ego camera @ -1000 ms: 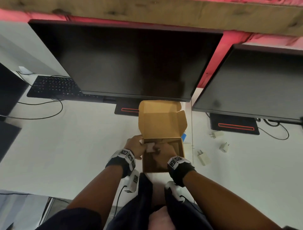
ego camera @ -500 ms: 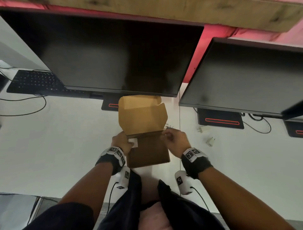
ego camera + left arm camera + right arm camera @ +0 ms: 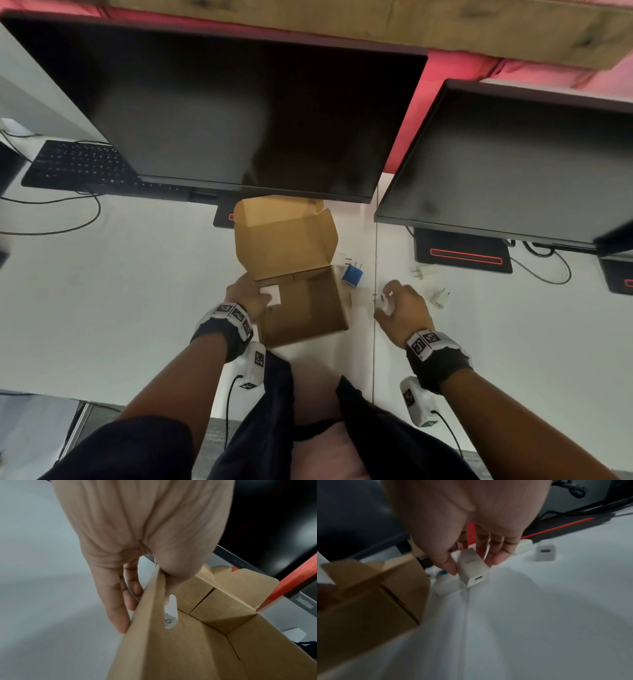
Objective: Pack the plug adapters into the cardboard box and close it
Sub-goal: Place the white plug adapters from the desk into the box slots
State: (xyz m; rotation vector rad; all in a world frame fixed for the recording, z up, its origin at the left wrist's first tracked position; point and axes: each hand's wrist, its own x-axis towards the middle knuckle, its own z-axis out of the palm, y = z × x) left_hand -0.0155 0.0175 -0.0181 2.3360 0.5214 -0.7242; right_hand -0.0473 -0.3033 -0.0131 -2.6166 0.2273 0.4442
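Observation:
The brown cardboard box stands open on the white desk with its lid raised at the back. My left hand pinches the box's left wall, fingers outside and thumb inside. The thumb pins a small white printed piece against the inner wall. To the right of the box, my right hand pinches a white plug adapter between thumb and fingers just above the desk. A blue adapter lies against the box's right side. Two more white adapters lie further right.
Two dark monitors hang over the back of the desk, and their bases stand behind the adapters. A black keyboard and cables are at the far left. Another white adapter lies beside the box.
My right hand has left the box, moved right to the loose adapters and taken hold of a white one. My left hand has stayed on the box's left wall.

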